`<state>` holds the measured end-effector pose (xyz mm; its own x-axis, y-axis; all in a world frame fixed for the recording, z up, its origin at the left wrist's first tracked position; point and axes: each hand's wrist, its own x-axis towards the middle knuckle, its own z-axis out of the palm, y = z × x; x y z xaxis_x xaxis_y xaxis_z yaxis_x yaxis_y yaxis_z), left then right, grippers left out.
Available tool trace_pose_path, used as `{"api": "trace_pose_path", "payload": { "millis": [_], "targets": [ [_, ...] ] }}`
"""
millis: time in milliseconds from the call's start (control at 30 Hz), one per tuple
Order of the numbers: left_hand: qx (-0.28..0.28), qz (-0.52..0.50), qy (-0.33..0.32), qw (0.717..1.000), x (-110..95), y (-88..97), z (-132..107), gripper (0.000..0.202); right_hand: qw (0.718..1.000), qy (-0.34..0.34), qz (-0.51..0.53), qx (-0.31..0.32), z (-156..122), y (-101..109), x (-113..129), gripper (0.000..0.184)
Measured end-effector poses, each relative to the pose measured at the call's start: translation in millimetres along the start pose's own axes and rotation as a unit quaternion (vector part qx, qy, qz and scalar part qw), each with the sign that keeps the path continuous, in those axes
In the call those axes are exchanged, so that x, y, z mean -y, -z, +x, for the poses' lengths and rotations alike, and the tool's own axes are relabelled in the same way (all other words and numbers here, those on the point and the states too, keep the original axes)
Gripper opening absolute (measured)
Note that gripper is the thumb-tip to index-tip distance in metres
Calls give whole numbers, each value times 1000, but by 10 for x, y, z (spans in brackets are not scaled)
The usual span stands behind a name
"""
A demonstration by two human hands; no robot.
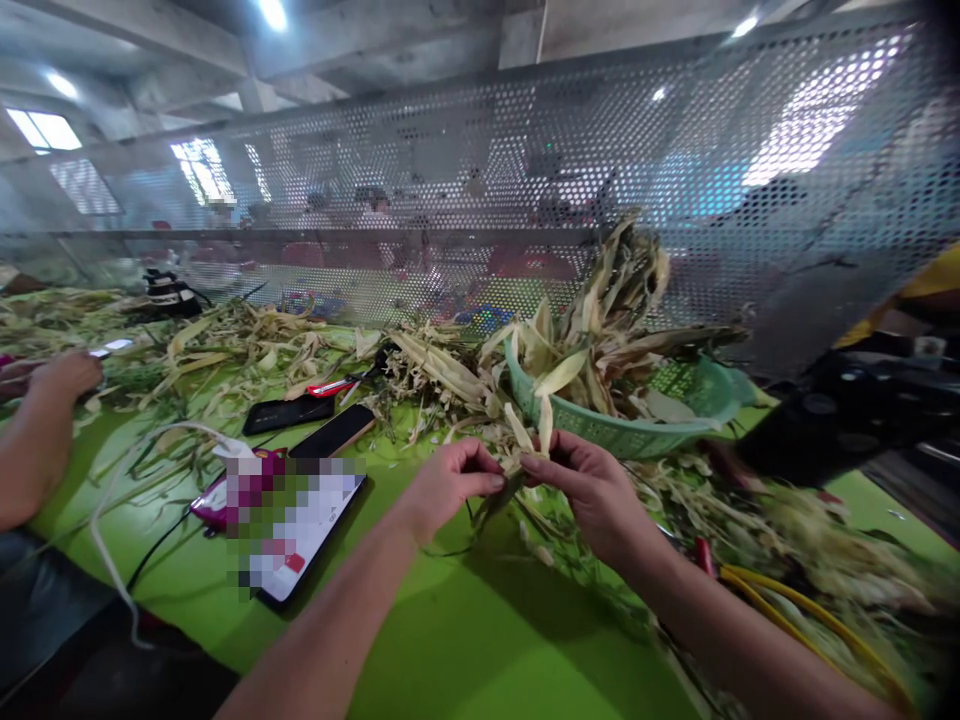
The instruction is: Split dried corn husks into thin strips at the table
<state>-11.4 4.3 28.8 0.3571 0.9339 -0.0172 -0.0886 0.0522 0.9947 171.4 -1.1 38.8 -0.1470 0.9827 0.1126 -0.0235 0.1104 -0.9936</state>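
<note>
Forearms [330, 625] enter from the lower edge and extend over a green desk [442, 630]. Left hand [487, 478]: thumb and curled fingers pinched on the lower left edge of a pale husk piece [546, 425]. Right hand [559, 465]: thumb and forefinger clamped on the same piece from its right side. Husk position: between the two sets of fingertips, above the desk, with two narrow strips projecting upward past the right thumb. Directly beyond the hands stands a green basket [645, 440] containing dry husks [600, 300], some rising above its rim. Left of the left forearm lies a smartphone [322, 535] with its screen lit. Beyond it are two dark phones and red-handled scissors [334, 388]. A co-worker's hand [71, 375] is located at far left.
</note>
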Motion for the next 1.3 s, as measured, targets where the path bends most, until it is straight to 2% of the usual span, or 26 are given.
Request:
{"api": "trace_pose_path", "payload": {
  "millis": [100, 233, 433, 633, 833, 1033, 1133, 1300],
  "targets": [
    [12, 22, -40, 999, 3, -35, -12, 16, 999, -17, -25, 20, 23, 24, 18, 30],
    [69, -37, -88, 993, 15, -100, -19, 32, 997, -3, -69, 40, 22, 13, 27, 36],
    [84, -107, -69, 988, 50, -116, -3, 46, 995, -2, -55, 80, -20, -21, 103, 40],
    [70, -108, -52, 990, 98, -134, 1, 45, 988, 26, -144, 56, -38, -25, 142, 42],
    [3, -115, -48, 992, 64, -116, 0, 35, 985, 15, -167, 33, -3, 20, 151, 32],
    [24, -89, -53, 994, 83, -116, -19, 31, 981, 51, -187, 27, 33, 42, 74, 26],
    [16, -55, -70, 996, 105, -106, -2, 30, 977, 58, -202, 41, 34, 38, 70, 24],
    [-7, 10, -61, 998, 107, -93, -4, 27, 965, 76, -245, 55, 36, 38, 73, 22]
  ]
}}
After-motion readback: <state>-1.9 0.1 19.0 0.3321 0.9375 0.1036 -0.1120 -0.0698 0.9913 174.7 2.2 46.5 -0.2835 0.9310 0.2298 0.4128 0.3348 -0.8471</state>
